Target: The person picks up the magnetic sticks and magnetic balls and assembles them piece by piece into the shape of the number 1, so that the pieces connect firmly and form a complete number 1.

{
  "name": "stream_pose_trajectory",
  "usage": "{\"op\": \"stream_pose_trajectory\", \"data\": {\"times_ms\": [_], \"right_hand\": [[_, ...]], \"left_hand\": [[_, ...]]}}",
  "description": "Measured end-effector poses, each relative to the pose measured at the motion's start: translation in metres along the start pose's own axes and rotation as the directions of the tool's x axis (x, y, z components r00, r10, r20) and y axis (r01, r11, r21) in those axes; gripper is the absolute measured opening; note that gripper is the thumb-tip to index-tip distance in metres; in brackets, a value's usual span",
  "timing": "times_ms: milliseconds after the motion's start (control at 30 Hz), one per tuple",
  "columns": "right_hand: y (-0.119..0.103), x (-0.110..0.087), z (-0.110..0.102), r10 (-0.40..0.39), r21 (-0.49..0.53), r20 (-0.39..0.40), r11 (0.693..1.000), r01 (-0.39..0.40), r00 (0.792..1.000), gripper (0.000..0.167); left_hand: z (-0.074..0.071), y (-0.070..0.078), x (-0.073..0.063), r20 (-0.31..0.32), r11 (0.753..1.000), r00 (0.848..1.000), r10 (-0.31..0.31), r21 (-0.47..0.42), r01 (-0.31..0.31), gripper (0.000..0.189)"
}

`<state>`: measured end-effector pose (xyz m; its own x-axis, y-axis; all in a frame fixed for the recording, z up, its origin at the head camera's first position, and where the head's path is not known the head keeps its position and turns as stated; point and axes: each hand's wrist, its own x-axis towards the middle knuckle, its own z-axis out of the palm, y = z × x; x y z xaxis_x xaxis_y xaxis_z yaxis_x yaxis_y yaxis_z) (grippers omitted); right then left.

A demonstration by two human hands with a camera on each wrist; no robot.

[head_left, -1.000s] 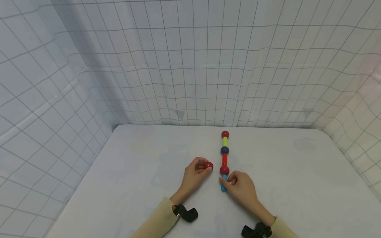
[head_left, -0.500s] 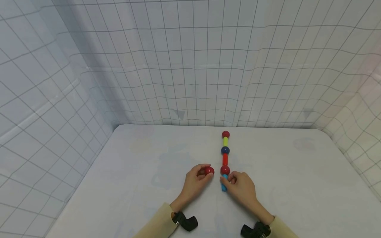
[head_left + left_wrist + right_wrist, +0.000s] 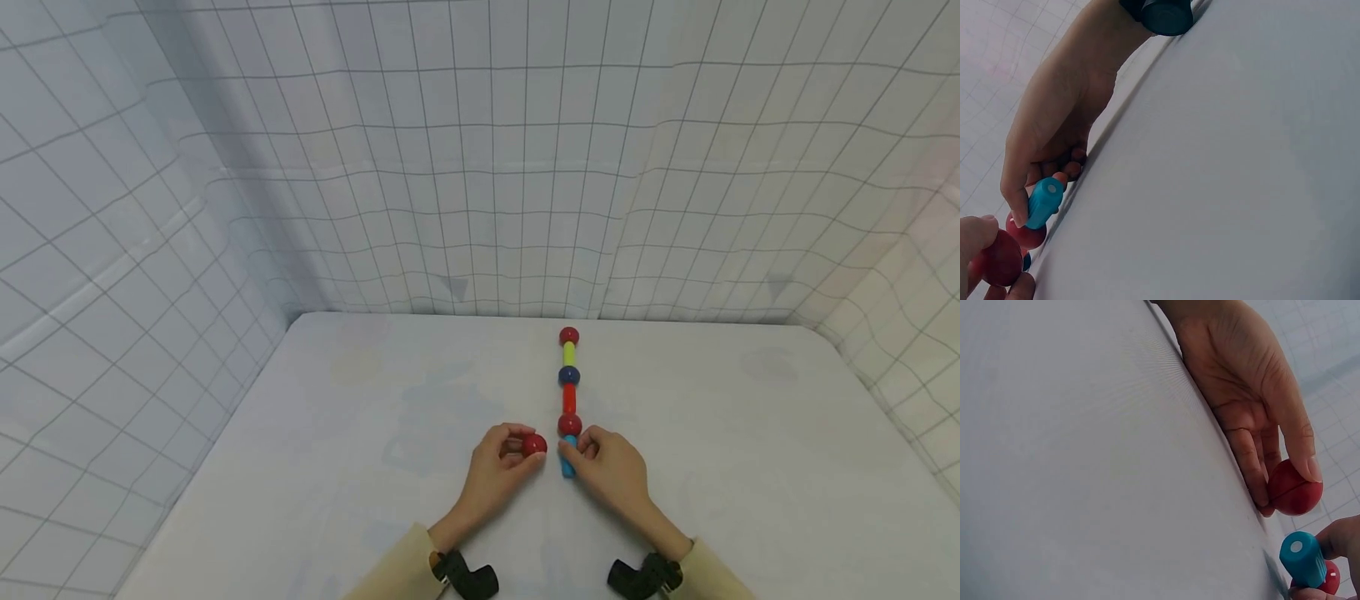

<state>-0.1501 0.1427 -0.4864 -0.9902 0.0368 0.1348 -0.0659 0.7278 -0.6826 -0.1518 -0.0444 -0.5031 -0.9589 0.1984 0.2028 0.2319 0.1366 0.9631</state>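
Note:
My left hand point(image 3: 497, 468) pinches a dark red ball point(image 3: 535, 446) between thumb and fingers, just left of the near end of a straight chain of balls and rods. My right hand point(image 3: 613, 468) grips the light blue rod point(image 3: 567, 468) at that near end. A pale dot marks the rod's end face in both wrist views. Beyond the rod, away from me, the chain runs through a red ball point(image 3: 570, 425), a red rod point(image 3: 570, 399), a dark blue ball point(image 3: 569, 376), a yellow-green rod point(image 3: 569, 354) and another red ball point(image 3: 569, 336).
The chain lies on a white-covered table point(image 3: 360, 400), its far end near the back edge. White grid-patterned curtains point(image 3: 480, 167) hang behind the table and along both sides. Black wrist cameras point(image 3: 468, 577) sit on both wrists.
My left hand has moved toward me and slightly right with its red ball, coming close to the blue rod. The right hand keeps its grip on the rod, almost still.

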Motion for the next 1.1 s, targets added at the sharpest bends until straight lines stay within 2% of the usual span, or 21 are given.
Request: {"op": "stream_pose_trajectory", "data": {"times_ms": [133,367,600,967,1100], "right_hand": [[0.000,0.001,0.000,0.007,-0.004,-0.004,1.000,-0.007,1.000,0.027],[-0.002,0.001,0.000,0.009,0.000,-0.004,1.000,-0.009,1.000,0.027],[-0.003,0.000,-0.001,0.009,0.001,-0.012,1.000,-0.009,1.000,0.027],[-0.003,0.001,0.001,0.020,0.004,-0.013,1.000,-0.020,1.000,0.027],[-0.003,0.001,0.001,0.008,0.000,-0.021,1.000,-0.008,1.000,0.027]], "left_hand": [[0.001,-0.001,-0.004,0.006,1.000,1.000,0.006,-0.028,-0.006,0.033],[0.002,0.041,-0.015,0.019,1.000,1.000,0.014,0.027,-0.015,0.030],[0.008,0.007,-0.015,0.002,0.997,1.000,0.014,0.072,-0.014,0.032],[0.009,0.007,-0.018,0.020,1.000,0.999,0.028,0.004,-0.028,0.031],[0.010,0.007,-0.020,0.038,0.998,0.997,0.064,0.013,-0.065,0.034]]}}
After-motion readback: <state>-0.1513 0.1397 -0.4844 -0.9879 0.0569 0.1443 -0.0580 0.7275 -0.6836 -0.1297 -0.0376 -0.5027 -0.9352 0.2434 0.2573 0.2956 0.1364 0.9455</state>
